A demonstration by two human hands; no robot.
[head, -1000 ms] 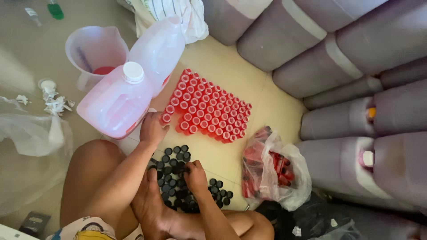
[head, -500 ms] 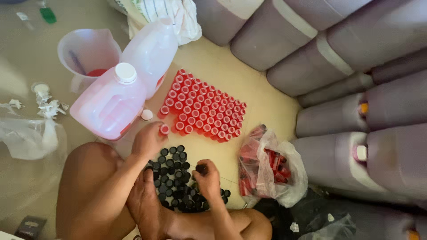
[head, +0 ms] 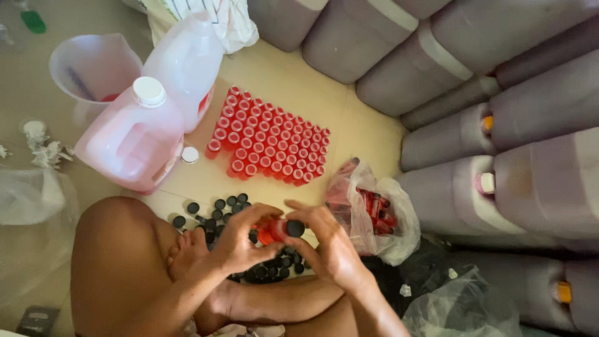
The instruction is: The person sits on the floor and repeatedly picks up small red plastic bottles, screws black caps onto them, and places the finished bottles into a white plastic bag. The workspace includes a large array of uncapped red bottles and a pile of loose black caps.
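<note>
Both hands meet at 6 o'clock of the frame over a heap of loose black caps (head: 215, 215). The left hand (head: 240, 240) pinches a small red bottle (head: 269, 232); the right hand (head: 327, 240) pinches its black cap (head: 295, 228). A block of filled red bottles (head: 268, 146) stands at 12 o'clock from the hands, with pink jugs (head: 134, 143) at 10 o'clock.
</note>
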